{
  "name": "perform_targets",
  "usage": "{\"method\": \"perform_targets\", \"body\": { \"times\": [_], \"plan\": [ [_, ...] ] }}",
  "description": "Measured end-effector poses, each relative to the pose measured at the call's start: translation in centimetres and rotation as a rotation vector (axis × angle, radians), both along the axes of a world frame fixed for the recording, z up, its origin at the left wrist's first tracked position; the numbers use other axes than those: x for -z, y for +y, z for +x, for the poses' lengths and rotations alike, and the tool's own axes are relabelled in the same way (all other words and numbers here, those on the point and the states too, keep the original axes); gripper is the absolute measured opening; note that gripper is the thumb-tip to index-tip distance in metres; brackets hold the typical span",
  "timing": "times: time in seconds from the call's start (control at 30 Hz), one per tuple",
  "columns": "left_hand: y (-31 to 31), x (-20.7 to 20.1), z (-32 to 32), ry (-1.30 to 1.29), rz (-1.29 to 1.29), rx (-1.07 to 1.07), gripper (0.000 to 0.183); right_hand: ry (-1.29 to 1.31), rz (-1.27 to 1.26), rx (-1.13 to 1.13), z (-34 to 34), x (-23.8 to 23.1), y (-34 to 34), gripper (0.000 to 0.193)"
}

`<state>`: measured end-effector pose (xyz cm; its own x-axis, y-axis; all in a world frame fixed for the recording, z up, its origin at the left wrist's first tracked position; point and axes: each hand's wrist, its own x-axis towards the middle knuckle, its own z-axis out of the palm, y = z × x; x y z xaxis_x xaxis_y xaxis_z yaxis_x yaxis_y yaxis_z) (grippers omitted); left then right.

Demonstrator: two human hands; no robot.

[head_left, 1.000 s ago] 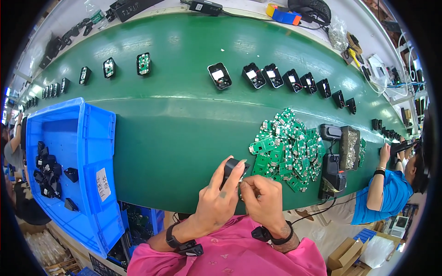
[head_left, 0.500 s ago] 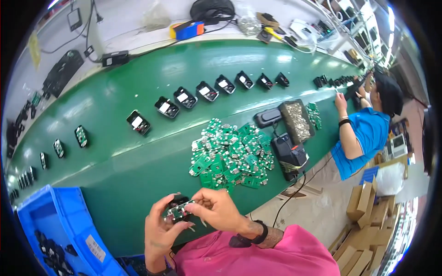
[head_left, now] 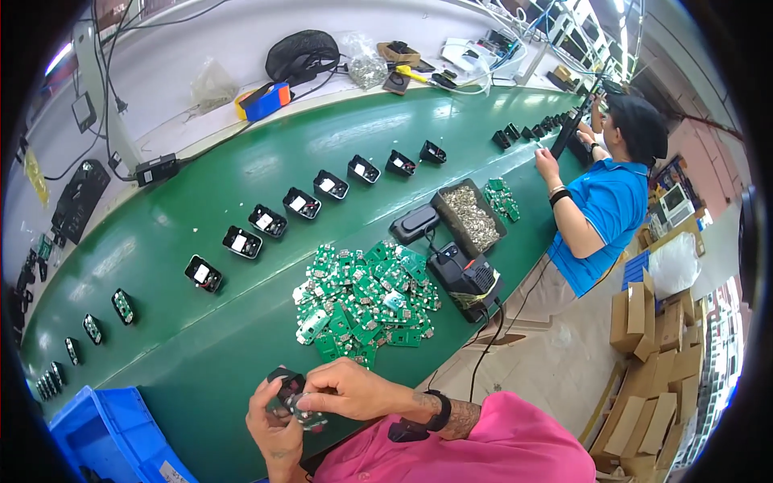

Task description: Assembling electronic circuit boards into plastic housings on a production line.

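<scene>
Near the table's front edge, my left hand (head_left: 275, 427) is closed around a small black plastic housing (head_left: 284, 381). My right hand (head_left: 348, 390) reaches across to it, fingers bent and pinching a small green circuit board (head_left: 311, 419) at the housing's near side. My fingers cover much of both parts, so I cannot tell whether the board sits inside the housing. Just beyond my hands lies a loose heap of green circuit boards (head_left: 378, 299).
Black housings (head_left: 204, 274) with white labels stand in a row on the green table (head_left: 193, 338). Housings with boards (head_left: 122, 307) stand farther left. A blue crate (head_left: 121, 406) is at lower left. A metal-parts tray (head_left: 475, 221) and corded black device (head_left: 467, 272) lie right, near a blue-shirted person (head_left: 608, 201).
The whole view has shifted, so the table's things appear farther left and lower. The board in my hands has tipped toward the housing's near side. Both hands keep their hold.
</scene>
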<state>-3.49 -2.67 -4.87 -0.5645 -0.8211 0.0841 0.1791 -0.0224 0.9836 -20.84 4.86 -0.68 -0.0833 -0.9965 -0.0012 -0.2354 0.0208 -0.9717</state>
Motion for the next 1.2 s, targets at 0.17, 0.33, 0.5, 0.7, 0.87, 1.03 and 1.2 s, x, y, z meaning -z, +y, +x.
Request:
{"method": "perform_targets", "body": {
  "times": [0.17,0.33,0.5,0.7,0.87,1.03,1.2],
  "plan": [
    [0.1,0.5,-1.2,-0.171,-0.528,-0.196,0.039,0.062,-0.072,0.195,2.4,-1.1,-0.2,0.023],
    [0.3,1.2,-0.7,-0.231,-0.554,-0.277,0.035,0.146,-0.24,0.221,3.9,0.4,0.4,0.023],
    [0.6,0.9,-1.1,-0.202,-0.464,-0.296,0.039,0.386,-0.239,0.257,3.0,0.5,-0.1,0.023],
    [0.0,-1.3,-0.6,0.132,-0.017,-0.016,0.038,0.546,-0.261,0.342,2.8,0.5,-1.4,0.031],
    [-0.3,0.1,-0.3,0.023,0.024,-0.154,0.034,0.684,-0.152,0.282,3.3,1.2,-1.9,0.031],
    [-0.8,-1.1,-1.1,-0.088,0.065,-0.099,0.033,0.106,0.049,0.288,3.1,0.1,-2.5,0.032],
    [-0.8,-0.4,-1.0,-0.103,0.061,-0.092,0.034,0.209,-0.163,0.307,3.8,2.2,-2.6,0.042]
  ]
}}
